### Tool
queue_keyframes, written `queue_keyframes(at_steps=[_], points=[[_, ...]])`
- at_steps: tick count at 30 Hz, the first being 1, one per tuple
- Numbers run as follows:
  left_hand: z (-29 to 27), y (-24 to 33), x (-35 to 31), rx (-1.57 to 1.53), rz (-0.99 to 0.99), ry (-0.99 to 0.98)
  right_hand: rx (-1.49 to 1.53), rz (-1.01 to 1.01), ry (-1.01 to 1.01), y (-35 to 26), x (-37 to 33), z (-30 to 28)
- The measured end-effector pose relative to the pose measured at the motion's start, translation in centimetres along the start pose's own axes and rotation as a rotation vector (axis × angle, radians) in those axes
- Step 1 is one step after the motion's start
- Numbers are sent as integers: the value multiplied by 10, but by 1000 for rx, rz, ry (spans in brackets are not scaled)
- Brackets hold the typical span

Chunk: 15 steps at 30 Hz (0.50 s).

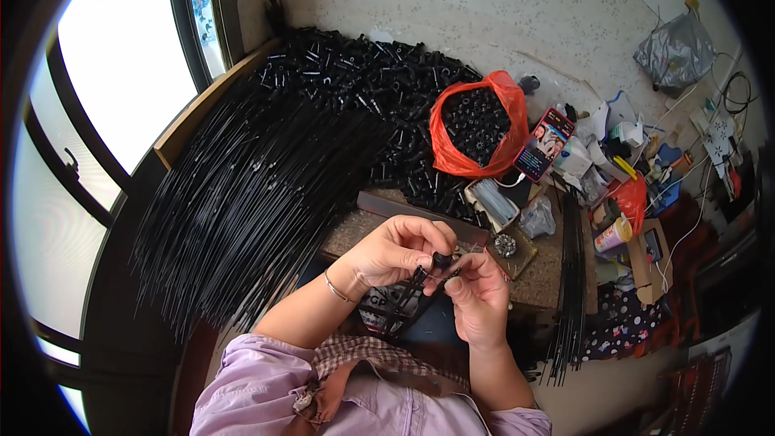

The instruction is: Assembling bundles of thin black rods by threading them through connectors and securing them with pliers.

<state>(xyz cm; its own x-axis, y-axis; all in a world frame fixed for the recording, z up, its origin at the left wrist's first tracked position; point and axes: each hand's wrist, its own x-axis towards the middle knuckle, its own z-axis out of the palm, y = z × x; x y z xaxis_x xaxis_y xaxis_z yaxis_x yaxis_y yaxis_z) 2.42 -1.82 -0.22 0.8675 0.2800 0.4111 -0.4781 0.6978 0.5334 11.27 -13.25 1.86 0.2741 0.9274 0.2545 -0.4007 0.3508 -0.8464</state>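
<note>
My left hand point(394, 252) is closed, thumb and fingers pinching a small round black plastic piece point(441, 260). Close against it, at lap height, my right hand point(478, 295) pinches thin black rods point(410, 295) that look like umbrella ribs. The rods slant down and left over my lap, and their ends lie between the two hands. Fingers cover the spot where rods and plastic piece meet, so I cannot tell whether they are joined. A large sheaf of similar black rods point(258, 194) fans out to the left.
Black tubular plastic parts point(363, 73) are heaped at the back. A red plastic bag point(440, 149) holds notched black pieces. Right of it are a lit phone point(545, 144) with a cable, an open box point(494, 203), a round metal piece point(504, 245) and a hanging rod bundle point(570, 274).
</note>
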Motion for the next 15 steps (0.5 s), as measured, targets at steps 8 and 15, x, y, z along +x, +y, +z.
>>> queue_keyframes(at_steps=[8, 15], points=[[-3, 19, 32, 375, 39, -58, -16, -42, 50, -3, 27, -23], [12, 12, 32, 470, 49, 16, -3, 103, -176, -21, 30, -38]])
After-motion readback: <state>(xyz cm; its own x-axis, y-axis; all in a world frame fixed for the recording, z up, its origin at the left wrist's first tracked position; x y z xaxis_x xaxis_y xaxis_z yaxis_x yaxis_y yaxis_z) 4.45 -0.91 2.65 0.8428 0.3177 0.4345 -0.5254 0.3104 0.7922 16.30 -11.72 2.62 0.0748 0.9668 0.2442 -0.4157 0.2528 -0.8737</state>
